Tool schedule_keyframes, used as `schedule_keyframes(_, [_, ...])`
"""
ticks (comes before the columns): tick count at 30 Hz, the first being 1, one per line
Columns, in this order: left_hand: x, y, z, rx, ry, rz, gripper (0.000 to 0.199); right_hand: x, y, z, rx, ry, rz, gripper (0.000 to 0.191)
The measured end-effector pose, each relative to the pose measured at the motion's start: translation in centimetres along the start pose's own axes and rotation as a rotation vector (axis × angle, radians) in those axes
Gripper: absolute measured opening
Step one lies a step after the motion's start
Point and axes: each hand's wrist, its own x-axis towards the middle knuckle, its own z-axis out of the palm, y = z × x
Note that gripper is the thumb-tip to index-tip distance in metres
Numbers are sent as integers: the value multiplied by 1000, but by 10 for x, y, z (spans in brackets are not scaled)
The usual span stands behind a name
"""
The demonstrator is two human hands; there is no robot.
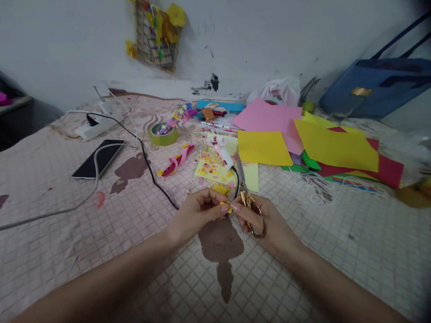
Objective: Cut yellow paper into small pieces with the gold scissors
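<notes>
Between the thumb and fingers of my left hand [203, 209] is a small yellow paper piece [224, 207]. My right hand [266, 221] is closed around gold-handled scissors [251, 212], their blades pointing away from me. The thumb and fingertip of that hand also meet the edge of the yellow piece. Just beyond my hands, a white glue gun [222, 154] with a small red light lies on a pale yellow sheet [252, 176]. Pink and yellow paper scraps [210, 164] are scattered over this sheet. To their left lies a red strip wound with pink ribbon [178, 160].
Left are a phone [98, 159], a power strip [96, 127] and trailing cables. A roll of tape [163, 135] stands further back. Yellow sheets [265, 147], a pink sheet [271, 118] and white string [316, 188] lie right, before a blue bag [380, 87].
</notes>
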Motion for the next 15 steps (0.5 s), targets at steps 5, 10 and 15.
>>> schedule_keyframes(5, [0, -1, -1, 14, -16, -1, 17, 2, 2, 1, -53, 19, 14, 19])
schedule_keyframes(10, [0, -3, -1, -6, -36, -68, 22, 0, -4, 2, -100, 60, 24, 19])
schedule_keyframes(15, [0, -5, -2, -1, -102, -154, 23, 0, -9, 3, -164, 71, 5, 16])
